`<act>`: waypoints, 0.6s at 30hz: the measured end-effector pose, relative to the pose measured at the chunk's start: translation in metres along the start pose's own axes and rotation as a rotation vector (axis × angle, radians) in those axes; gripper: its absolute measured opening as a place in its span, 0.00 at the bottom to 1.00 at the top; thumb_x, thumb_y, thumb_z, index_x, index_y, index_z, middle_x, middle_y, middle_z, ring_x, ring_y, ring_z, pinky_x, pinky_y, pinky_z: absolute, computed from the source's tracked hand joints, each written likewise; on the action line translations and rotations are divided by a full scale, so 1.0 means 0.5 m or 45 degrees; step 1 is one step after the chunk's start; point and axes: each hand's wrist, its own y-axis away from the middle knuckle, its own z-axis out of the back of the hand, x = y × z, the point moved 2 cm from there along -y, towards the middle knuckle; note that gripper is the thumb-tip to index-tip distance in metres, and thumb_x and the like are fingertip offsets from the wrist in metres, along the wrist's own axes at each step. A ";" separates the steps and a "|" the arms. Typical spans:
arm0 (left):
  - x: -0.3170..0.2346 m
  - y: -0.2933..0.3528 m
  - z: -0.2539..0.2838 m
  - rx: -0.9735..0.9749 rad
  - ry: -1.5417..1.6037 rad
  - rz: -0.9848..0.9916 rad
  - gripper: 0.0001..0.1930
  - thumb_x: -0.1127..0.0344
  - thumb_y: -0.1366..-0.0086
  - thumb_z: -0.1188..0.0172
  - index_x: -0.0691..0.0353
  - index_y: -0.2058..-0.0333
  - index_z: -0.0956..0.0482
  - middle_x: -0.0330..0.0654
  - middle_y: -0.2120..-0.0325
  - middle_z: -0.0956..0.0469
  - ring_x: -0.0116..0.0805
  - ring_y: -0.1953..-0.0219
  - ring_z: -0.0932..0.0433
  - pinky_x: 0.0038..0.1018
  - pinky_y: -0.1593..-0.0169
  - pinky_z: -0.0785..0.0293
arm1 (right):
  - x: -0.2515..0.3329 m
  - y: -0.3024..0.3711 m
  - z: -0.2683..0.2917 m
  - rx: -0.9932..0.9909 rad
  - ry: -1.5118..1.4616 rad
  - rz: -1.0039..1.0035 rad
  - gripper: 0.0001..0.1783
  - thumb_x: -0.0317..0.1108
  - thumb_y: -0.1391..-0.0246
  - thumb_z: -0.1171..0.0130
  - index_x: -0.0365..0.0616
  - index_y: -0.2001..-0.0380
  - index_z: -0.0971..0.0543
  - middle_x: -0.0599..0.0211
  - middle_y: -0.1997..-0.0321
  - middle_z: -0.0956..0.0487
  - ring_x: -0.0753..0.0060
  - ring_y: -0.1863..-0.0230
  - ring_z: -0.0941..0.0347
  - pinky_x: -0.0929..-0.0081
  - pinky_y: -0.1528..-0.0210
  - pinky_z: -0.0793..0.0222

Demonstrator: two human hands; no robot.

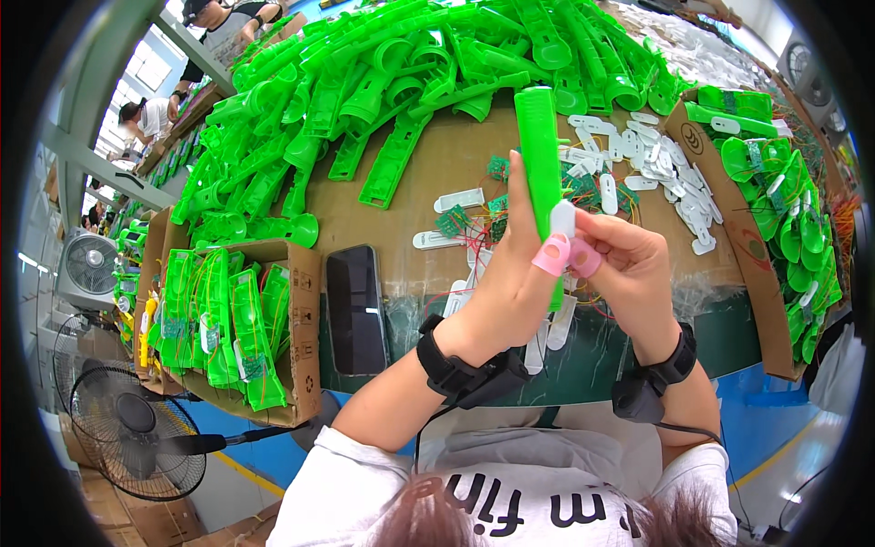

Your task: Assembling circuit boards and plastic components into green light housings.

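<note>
In the head view, the left hand (506,273) is wrapped round a long green plastic casing (540,146), which stands tilted above the middle of the worktop (706,337). The right hand (633,269) has its fingers bent in at the casing, fingertips at the edge of a small white oval piece (562,219); whether it grips that piece cannot be told. Pink covers (551,254) sit on both thumbs. Beyond lies a heap of green parts (392,82), with loose white pieces (679,178) to the right and a dark phone (356,310) to the left, beside a filled carton (306,337).
</note>
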 end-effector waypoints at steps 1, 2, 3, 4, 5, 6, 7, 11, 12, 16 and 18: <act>0.002 0.001 0.001 0.041 -0.008 -0.046 0.38 0.56 0.38 0.63 0.62 0.40 0.77 0.50 0.57 0.35 0.39 0.59 0.32 0.29 0.55 0.35 | 0.000 0.000 0.000 -0.001 0.001 -0.001 0.17 0.19 0.52 0.44 0.31 0.56 0.28 0.63 0.65 0.25 0.81 0.67 0.29 0.84 0.66 0.30; 0.003 0.001 0.001 0.081 -0.016 -0.092 0.37 0.60 0.36 0.63 0.66 0.41 0.79 0.54 0.57 0.34 0.44 0.58 0.32 0.32 0.52 0.36 | 0.001 -0.001 -0.001 0.013 0.046 0.018 0.17 0.19 0.52 0.45 0.31 0.56 0.27 0.63 0.65 0.25 0.81 0.67 0.29 0.85 0.66 0.30; 0.003 0.000 0.003 0.081 -0.015 -0.092 0.37 0.60 0.36 0.63 0.66 0.41 0.79 0.54 0.57 0.34 0.44 0.58 0.32 0.32 0.52 0.36 | 0.002 -0.002 -0.002 0.028 0.091 0.039 0.17 0.18 0.53 0.45 0.31 0.56 0.27 0.64 0.65 0.26 0.80 0.67 0.29 0.85 0.66 0.29; 0.003 0.000 0.004 0.090 -0.057 -0.094 0.38 0.61 0.37 0.63 0.66 0.42 0.80 0.54 0.57 0.34 0.44 0.58 0.31 0.32 0.52 0.36 | 0.001 -0.003 -0.001 0.028 0.092 0.039 0.17 0.18 0.53 0.45 0.31 0.56 0.27 0.64 0.65 0.26 0.80 0.67 0.29 0.85 0.66 0.29; 0.004 0.000 0.004 0.099 -0.099 -0.097 0.38 0.61 0.37 0.62 0.66 0.42 0.80 0.54 0.57 0.34 0.44 0.59 0.31 0.32 0.53 0.36 | -0.001 -0.003 0.000 0.038 0.143 0.063 0.17 0.18 0.53 0.45 0.32 0.56 0.27 0.64 0.66 0.27 0.80 0.67 0.29 0.85 0.66 0.29; 0.002 -0.001 0.002 0.100 -0.098 -0.098 0.38 0.61 0.37 0.62 0.66 0.42 0.80 0.54 0.57 0.34 0.44 0.59 0.31 0.32 0.53 0.36 | 0.000 -0.002 0.001 0.048 0.196 0.090 0.18 0.17 0.53 0.46 0.32 0.56 0.28 0.65 0.66 0.27 0.80 0.66 0.29 0.85 0.66 0.29; 0.000 -0.003 -0.001 0.043 -0.040 -0.057 0.38 0.60 0.37 0.61 0.65 0.41 0.77 0.52 0.60 0.33 0.41 0.60 0.31 0.30 0.54 0.35 | 0.000 -0.003 0.002 0.047 0.198 0.091 0.18 0.17 0.53 0.46 0.32 0.56 0.28 0.65 0.66 0.27 0.80 0.66 0.29 0.85 0.66 0.29; 0.007 -0.009 0.002 -0.092 0.183 0.048 0.31 0.56 0.36 0.58 0.62 0.41 0.60 0.44 0.67 0.33 0.33 0.65 0.30 0.26 0.61 0.32 | 0.023 -0.013 0.008 0.181 0.254 0.109 0.16 0.19 0.51 0.47 0.33 0.56 0.27 0.68 0.65 0.28 0.80 0.64 0.29 0.81 0.62 0.29; 0.010 -0.010 0.007 -0.088 0.182 0.044 0.31 0.56 0.36 0.58 0.62 0.41 0.60 0.44 0.67 0.33 0.33 0.65 0.30 0.26 0.61 0.32 | 0.037 -0.019 0.009 0.241 0.372 0.200 0.15 0.21 0.50 0.47 0.33 0.56 0.27 0.68 0.64 0.28 0.81 0.63 0.29 0.80 0.61 0.30; 0.022 -0.019 0.024 -0.121 0.821 0.189 0.22 0.46 0.37 0.67 0.61 0.65 0.34 0.41 0.70 0.34 0.34 0.72 0.31 0.32 0.66 0.31 | 0.068 -0.052 0.093 -0.377 -0.090 0.125 0.12 0.27 0.47 0.48 0.37 0.58 0.27 0.68 0.64 0.27 0.84 0.66 0.30 0.85 0.63 0.33; 0.010 -0.020 0.030 -0.144 1.004 0.102 0.22 0.47 0.38 0.67 0.61 0.63 0.34 0.41 0.70 0.34 0.34 0.73 0.32 0.34 0.66 0.31 | 0.071 -0.057 0.128 -0.391 0.050 0.082 0.12 0.28 0.47 0.48 0.36 0.59 0.27 0.68 0.64 0.26 0.84 0.66 0.30 0.85 0.64 0.33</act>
